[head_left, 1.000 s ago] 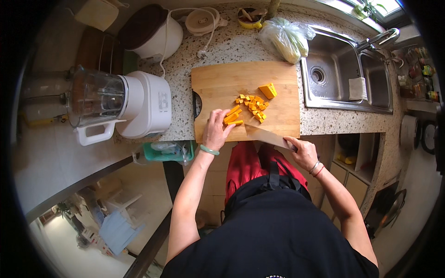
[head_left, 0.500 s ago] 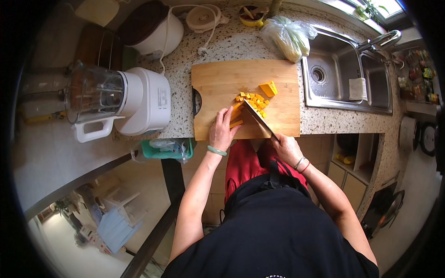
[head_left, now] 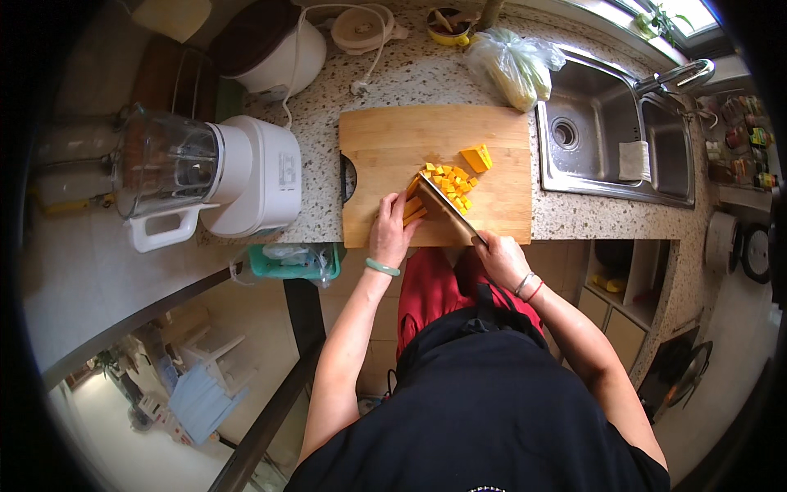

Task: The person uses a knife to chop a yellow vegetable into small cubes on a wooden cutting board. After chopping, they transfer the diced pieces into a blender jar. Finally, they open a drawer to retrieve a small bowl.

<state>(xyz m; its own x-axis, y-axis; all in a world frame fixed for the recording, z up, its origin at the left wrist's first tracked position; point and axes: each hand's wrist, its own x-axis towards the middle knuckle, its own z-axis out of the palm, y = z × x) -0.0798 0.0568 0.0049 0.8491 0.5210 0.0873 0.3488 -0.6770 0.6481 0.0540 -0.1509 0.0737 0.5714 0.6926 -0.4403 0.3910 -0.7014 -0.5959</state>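
Observation:
A wooden cutting board (head_left: 385,135) lies at the counter's front edge. On its near part, my left hand (head_left: 390,234) is closed on strips of orange pumpkin (head_left: 415,211), its fingers bent over their left side. My right hand (head_left: 502,260) grips the handle of a kitchen knife (head_left: 451,208). The blade slants up and to the left, right beside the strips and close to my left fingertips. Just beyond the blade lie diced pumpkin cubes (head_left: 456,182) in a loose pile. A larger pumpkin chunk (head_left: 476,157) sits farther back on the board.
To the left stands a white blender (head_left: 254,176); a white cooker (head_left: 287,61) is behind it. A tied plastic bag of produce (head_left: 520,70) rests by the metal sink (head_left: 586,107) on the right. A green bin (head_left: 266,262) hangs below the counter edge.
The knife and my right hand have shifted slightly left, bringing the blade nearer my left fingers. My left hand has barely moved, and the cubes lie a little more spread beside the blade.

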